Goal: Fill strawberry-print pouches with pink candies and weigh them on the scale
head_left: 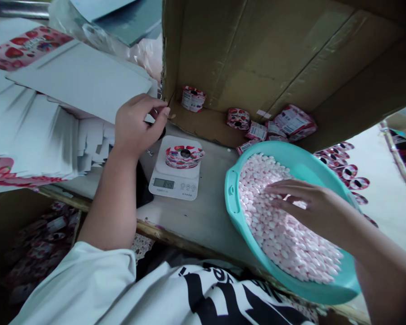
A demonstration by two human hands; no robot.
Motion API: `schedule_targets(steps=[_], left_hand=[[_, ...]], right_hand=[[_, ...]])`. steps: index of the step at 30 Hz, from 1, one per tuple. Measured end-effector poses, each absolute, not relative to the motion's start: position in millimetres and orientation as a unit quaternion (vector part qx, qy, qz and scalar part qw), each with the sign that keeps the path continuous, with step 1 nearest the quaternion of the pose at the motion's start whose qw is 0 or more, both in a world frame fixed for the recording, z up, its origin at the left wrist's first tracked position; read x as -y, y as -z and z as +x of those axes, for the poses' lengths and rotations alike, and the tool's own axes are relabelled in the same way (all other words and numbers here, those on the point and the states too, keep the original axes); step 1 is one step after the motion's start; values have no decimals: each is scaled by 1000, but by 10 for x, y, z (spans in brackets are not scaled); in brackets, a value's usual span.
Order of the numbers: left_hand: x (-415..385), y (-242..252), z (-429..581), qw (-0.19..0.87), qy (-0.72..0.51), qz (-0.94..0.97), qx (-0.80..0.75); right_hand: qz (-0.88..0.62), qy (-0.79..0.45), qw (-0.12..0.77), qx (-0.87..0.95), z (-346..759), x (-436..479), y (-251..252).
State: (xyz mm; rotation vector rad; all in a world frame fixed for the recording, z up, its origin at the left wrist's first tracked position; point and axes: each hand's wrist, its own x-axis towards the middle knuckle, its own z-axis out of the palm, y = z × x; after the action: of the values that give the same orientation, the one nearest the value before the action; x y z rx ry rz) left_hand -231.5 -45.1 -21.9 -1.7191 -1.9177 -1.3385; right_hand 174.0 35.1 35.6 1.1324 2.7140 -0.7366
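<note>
My left hand (138,122) hovers above the back left corner of a white digital scale (176,187), thumb and forefinger tips brought together. Whatever they may hold is too small or hidden to make out. On the scale's platform stands a small strawberry-print carton (184,157) with a dark round hole in its top. My right hand (301,198) reaches into a turquoise basin (233,194), its fingers apart and touching the heap of pale pink candies (274,234); the fingertips are partly hidden.
Behind the scale, a large cardboard box (243,54) lies with its opening toward me, several printed cartons (294,121) inside. Flat white card sheets (27,131) are stacked at left. More cartons (350,171) stand beyond the basin; others (47,239) fill a box at lower left.
</note>
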Motion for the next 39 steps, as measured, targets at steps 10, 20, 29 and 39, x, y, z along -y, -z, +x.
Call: schedule_targets(steps=[10, 20, 29, 39], left_hand=[[437, 238, -2327, 96, 454, -589, 662], [450, 205, -2287, 101, 457, -583, 664], [433, 188, -2273, 109, 451, -589, 661], [426, 241, -2339, 76, 470, -577, 664]], right_hand=[[398, 213, 3, -892, 1618, -388, -509], [330, 128, -72, -932, 1261, -481, -705], [179, 247, -19, -952, 119, -593, -684], [104, 169, 30, -980, -408, -528, -581]])
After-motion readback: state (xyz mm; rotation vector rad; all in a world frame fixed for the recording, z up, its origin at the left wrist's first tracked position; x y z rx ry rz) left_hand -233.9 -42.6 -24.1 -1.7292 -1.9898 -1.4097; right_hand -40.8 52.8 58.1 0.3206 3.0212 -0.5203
